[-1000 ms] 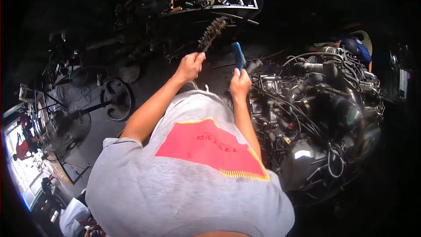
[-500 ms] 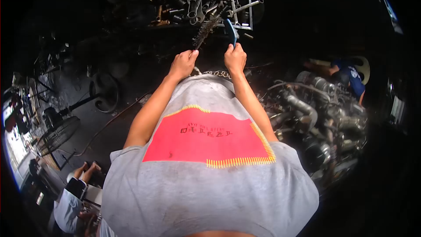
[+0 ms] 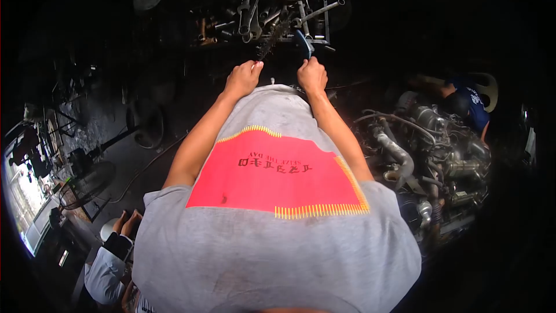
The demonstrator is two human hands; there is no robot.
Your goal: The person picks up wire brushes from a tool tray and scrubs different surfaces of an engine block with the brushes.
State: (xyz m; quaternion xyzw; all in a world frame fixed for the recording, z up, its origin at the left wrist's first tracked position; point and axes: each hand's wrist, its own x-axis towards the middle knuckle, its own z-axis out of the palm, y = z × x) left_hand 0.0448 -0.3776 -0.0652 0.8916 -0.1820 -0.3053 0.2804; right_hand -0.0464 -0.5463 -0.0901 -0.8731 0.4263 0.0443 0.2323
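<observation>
My left hand (image 3: 243, 79) is closed round the lower end of a dark bristly brush (image 3: 272, 40), which points up and to the right. In my right hand (image 3: 313, 74) is the lower end of a flat blue tool (image 3: 303, 44); its exact kind is hard to tell. Both hands are held out ahead of the grey shirt, a short way apart. Just beyond the two tools lies a metal-framed tray (image 3: 326, 16) heaped with wrenches (image 3: 245, 17) and sockets, and the brush tip overlaps it in view.
A large engine (image 3: 428, 156) with pipes and hoses stands at the right. Behind it a person in a dark blue shirt (image 3: 470, 101) bends over. At the lower left sits another person (image 3: 107, 269). A fan and a round wheel (image 3: 145, 124) are at the left.
The view has turned from the engine toward the tool tray. The brush and the blue tool now overlap the tray's near side, and my hands have come level with each other.
</observation>
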